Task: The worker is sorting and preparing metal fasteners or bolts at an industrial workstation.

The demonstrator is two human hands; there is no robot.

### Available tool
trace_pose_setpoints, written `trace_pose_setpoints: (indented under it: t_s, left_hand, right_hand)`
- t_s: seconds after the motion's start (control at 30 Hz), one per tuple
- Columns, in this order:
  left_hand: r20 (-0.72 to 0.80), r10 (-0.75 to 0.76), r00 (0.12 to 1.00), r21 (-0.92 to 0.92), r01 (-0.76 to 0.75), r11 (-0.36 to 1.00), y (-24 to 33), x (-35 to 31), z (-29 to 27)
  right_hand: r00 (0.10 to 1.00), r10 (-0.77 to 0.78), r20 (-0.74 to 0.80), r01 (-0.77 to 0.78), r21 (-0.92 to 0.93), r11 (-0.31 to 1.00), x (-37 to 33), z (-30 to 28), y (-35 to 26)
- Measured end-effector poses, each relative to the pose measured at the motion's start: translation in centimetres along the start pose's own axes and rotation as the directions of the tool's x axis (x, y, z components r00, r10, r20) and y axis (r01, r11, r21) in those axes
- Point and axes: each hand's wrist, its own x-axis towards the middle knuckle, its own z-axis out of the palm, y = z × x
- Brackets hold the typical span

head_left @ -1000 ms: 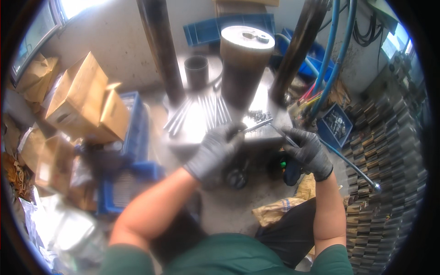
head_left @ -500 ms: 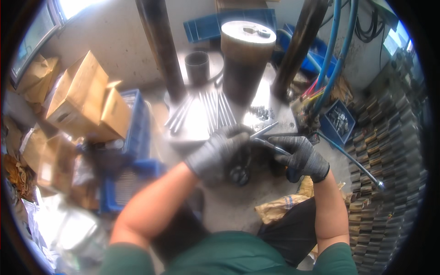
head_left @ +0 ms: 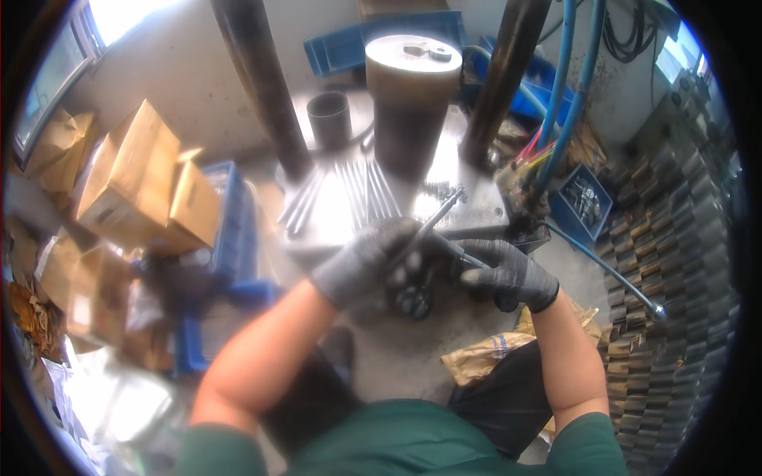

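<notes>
My left hand (head_left: 367,260), in a dark grey glove, is closed around a slim metal rod (head_left: 439,214) that slants up and away to the right. My right hand (head_left: 512,274), gloved alike, grips a second thin metal piece (head_left: 467,255), perhaps a rod or tool; its exact kind is unclear. The two pieces meet or cross between my hands. Just beyond lies a shiny metal plate (head_left: 484,190) bearing several loose rods (head_left: 367,190) and a heap of small metal parts (head_left: 435,190), partly behind the held rod's tip.
A thick cylinder (head_left: 413,103) stands on the plate between two dark columns (head_left: 266,87) (head_left: 508,79), near an open tube (head_left: 329,119). Cardboard boxes (head_left: 131,178) and blue crates (head_left: 230,226) are left; a blue bin of metal parts (head_left: 583,205) and stacked metal pieces (head_left: 659,317) are right.
The rod in my left hand has swung to a steeper slant, its tip now farther away over the plate. Both hands keep their grips; the whole view has shifted slightly.
</notes>
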Motion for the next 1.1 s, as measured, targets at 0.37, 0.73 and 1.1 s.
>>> trace_pose_setpoints:
  t_s: [0.37, 0.73, 1.1]
  left_hand:
    - [-0.325, 0.326, 0.888, 0.614, -0.064, 0.786, 1.2, 1.0, -7.2]
    - [-0.247, 0.592, 0.767, 0.893, 0.418, -0.168, 5.5, -2.1, -10.2]
    - [-0.309, 0.599, 0.739, 0.847, 0.5, -0.181, 5.1, -1.0, -10.6]
  right_hand:
    - [0.994, -0.062, -0.092, 0.059, -0.033, 0.998, 0.6, -1.6, 2.4]
    - [0.982, -0.058, -0.18, 0.032, -0.149, 0.988, 0.8, -2.1, 3.5]
    - [0.891, -0.271, -0.364, 0.125, -0.378, 0.917, 2.2, -4.7, 6.9]
